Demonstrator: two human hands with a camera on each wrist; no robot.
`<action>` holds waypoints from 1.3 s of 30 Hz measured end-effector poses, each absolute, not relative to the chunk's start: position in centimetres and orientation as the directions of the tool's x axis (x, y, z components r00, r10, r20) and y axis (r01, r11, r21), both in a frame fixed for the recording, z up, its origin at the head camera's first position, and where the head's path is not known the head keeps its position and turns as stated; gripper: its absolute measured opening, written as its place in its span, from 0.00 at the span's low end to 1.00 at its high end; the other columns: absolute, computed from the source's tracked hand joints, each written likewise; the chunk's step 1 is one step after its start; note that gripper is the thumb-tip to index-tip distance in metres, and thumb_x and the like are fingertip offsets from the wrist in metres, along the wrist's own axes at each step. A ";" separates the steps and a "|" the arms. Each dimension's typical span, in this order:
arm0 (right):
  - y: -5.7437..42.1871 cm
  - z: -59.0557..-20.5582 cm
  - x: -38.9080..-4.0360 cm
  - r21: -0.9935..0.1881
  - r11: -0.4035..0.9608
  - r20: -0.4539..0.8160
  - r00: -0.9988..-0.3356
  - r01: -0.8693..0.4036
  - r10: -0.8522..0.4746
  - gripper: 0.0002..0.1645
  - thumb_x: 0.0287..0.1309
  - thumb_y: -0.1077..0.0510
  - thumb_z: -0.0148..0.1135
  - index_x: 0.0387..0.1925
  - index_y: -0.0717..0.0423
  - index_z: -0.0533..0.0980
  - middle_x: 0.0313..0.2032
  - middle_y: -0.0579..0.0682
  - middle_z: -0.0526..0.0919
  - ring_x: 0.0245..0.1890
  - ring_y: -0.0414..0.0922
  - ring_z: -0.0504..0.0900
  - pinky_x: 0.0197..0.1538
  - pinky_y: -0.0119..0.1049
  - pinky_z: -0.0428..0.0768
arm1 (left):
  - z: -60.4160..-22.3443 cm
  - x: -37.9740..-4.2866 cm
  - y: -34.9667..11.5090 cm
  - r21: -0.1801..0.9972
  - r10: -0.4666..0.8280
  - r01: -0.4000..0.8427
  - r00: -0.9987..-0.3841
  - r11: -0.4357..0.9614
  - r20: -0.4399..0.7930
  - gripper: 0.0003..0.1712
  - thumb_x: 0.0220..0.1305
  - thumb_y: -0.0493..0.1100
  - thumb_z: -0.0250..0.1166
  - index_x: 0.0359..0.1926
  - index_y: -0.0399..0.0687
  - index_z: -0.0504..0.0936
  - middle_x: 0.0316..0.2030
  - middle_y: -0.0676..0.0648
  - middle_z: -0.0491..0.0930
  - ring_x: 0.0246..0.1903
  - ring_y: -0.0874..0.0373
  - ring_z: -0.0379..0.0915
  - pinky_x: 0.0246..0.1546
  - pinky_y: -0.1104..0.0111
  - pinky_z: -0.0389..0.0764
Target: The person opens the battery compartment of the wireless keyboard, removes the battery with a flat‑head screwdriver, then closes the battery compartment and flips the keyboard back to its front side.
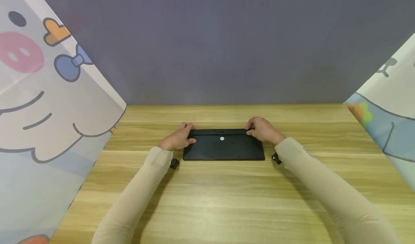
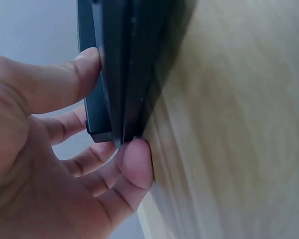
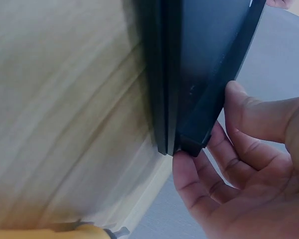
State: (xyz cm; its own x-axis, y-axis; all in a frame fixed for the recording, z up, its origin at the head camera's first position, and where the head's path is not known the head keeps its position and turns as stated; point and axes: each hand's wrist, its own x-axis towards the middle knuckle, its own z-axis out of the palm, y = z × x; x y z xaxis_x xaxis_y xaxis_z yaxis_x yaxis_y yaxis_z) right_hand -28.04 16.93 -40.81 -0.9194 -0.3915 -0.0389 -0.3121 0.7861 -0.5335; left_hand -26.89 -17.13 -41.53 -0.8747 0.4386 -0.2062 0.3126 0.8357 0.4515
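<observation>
A flat black keyboard [image 1: 223, 148] lies underside up on the wooden table, a raised ridge along its far edge and a small white round sticker near that ridge. My left hand [image 1: 177, 137] grips its far left corner; in the left wrist view the thumb [image 2: 72, 79] presses the ridge and curled fingers [image 2: 138, 164] meet the end. At the far right corner, my right hand [image 1: 264, 129] pinches the ridge likewise, its thumb [image 3: 239, 102] on one side and fingers round the end in the right wrist view. The key side is hidden.
The wooden table [image 1: 207, 200] runs back to a grey panel [image 1: 227, 49]. Cartoon-printed walls stand at the left [image 1: 48, 103] and right [image 1: 389, 107]. Black wrist devices [image 1: 174, 163] hang under both sleeves. A blurred yellow thing [image 3: 45, 234] of unclear kind shows low in the right wrist view.
</observation>
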 end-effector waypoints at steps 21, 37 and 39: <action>16.8 -40.5 -29.2 -0.539 0.805 -0.138 -0.917 -0.247 -0.373 0.05 0.61 0.59 0.63 0.30 0.55 0.82 0.31 0.49 0.81 0.30 0.47 0.76 0.38 0.44 0.73 | -42.0 -26.1 -16.7 0.447 0.434 0.320 -0.882 0.836 -0.181 0.28 0.70 0.44 0.56 0.66 0.43 0.58 0.59 0.38 0.55 0.53 0.46 0.67 0.51 0.56 0.69; 16.9 -40.5 -28.9 -0.566 0.790 -0.156 -0.910 -0.237 -0.384 0.05 0.56 0.60 0.68 0.35 0.56 0.81 0.34 0.50 0.81 0.32 0.47 0.78 0.38 0.42 0.76 | -41.9 -26.2 -16.8 0.446 0.430 0.318 -0.885 0.837 -0.176 0.28 0.70 0.45 0.56 0.65 0.43 0.59 0.58 0.38 0.55 0.54 0.46 0.66 0.52 0.56 0.69; 16.8 -40.5 -28.9 -0.564 0.789 -0.151 -0.909 -0.244 -0.389 0.05 0.56 0.60 0.68 0.35 0.57 0.80 0.34 0.51 0.81 0.32 0.47 0.78 0.39 0.42 0.76 | -41.9 -26.2 -16.8 0.445 0.429 0.319 -0.887 0.837 -0.172 0.28 0.70 0.45 0.57 0.65 0.43 0.59 0.58 0.38 0.55 0.54 0.46 0.66 0.52 0.56 0.69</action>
State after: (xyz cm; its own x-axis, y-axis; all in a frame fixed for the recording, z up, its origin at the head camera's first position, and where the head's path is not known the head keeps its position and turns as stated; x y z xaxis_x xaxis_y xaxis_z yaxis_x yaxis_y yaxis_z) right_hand -28.93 16.83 -40.47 -0.9088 -0.3890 -0.1511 -0.2441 0.7892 -0.5635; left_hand -26.25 -16.83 -41.86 -0.8867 0.4292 -0.1716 0.3189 0.8368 0.4450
